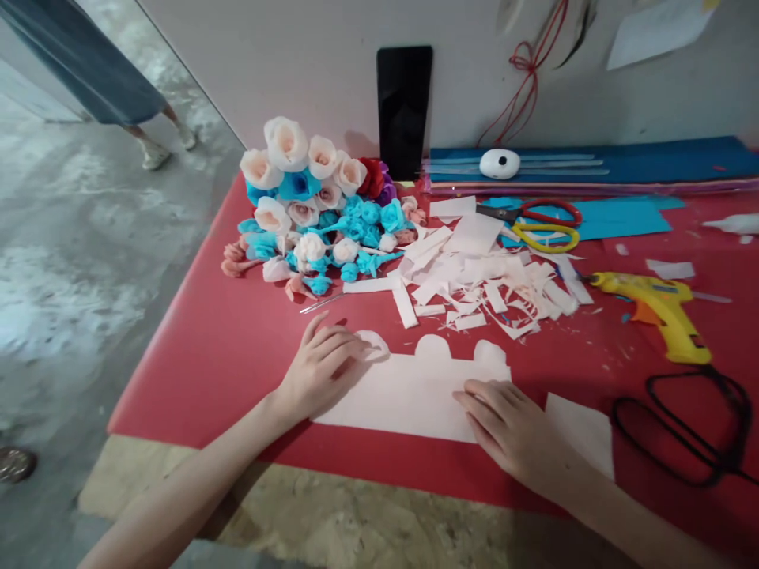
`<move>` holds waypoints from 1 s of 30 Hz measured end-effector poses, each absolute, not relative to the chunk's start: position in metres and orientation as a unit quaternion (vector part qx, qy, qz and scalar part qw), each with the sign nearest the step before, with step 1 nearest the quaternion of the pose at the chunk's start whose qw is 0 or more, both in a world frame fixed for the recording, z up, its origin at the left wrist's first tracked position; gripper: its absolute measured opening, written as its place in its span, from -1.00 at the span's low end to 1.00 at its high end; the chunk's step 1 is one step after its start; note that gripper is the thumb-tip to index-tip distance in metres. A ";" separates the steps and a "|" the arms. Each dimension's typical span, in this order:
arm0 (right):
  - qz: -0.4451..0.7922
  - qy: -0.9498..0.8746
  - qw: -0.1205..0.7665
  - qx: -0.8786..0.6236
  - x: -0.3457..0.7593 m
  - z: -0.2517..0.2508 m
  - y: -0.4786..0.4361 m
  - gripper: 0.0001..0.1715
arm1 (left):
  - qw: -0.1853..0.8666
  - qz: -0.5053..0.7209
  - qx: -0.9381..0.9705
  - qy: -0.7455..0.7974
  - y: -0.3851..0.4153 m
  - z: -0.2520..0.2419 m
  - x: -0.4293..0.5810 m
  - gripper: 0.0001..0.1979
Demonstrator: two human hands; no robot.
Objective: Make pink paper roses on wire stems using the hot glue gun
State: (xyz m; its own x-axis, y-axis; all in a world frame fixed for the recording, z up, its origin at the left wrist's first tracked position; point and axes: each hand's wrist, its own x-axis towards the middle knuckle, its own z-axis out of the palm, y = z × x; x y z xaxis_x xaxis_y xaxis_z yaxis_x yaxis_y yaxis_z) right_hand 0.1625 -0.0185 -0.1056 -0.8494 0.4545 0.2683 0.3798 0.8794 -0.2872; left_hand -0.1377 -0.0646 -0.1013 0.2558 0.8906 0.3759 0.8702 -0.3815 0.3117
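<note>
A red table is filling the middle. A white paper sheet is lying on its near side. The left hand is touching a rounded paper piece; the right hand is covering the sheet's right end. Whether either is pinching, I cannot tell. The sheet is looking light, easily creased, best held by its edges.
</note>
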 end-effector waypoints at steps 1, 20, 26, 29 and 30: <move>0.109 -0.955 0.166 -0.219 0.162 -0.107 -0.019 -0.70 | 0.019 0.250 0.791 0.558 -0.065 -0.102 -0.138 -0.82; 0.103 -0.961 0.143 -0.214 0.162 -0.109 -0.018 -0.71 | 0.053 0.286 0.789 0.541 -0.064 -0.097 -0.138 -0.90; 0.105 -0.957 0.152 -0.222 0.162 -0.110 -0.018 -0.71 | 0.028 0.284 0.801 0.527 -0.067 -0.102 -0.140 -0.87; 0.106 -0.956 0.155 -0.225 0.160 -0.111 -0.018 -0.72 | 0.003 0.297 0.803 0.516 -0.067 -0.102 -0.141 -0.90; 0.106 -0.956 0.155 -0.225 0.160 -0.111 -0.018 -0.72 | -0.008 0.299 0.805 0.513 -0.067 -0.100 -0.141 -0.90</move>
State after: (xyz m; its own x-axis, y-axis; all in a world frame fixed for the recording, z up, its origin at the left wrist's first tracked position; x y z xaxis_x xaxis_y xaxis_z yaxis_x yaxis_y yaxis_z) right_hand 0.1597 -0.0181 -0.1105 -0.8505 0.4632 0.2491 0.3973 0.8762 -0.2728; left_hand -0.1412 -0.0667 -0.1005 0.2954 0.8209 0.4887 0.8301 -0.4738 0.2940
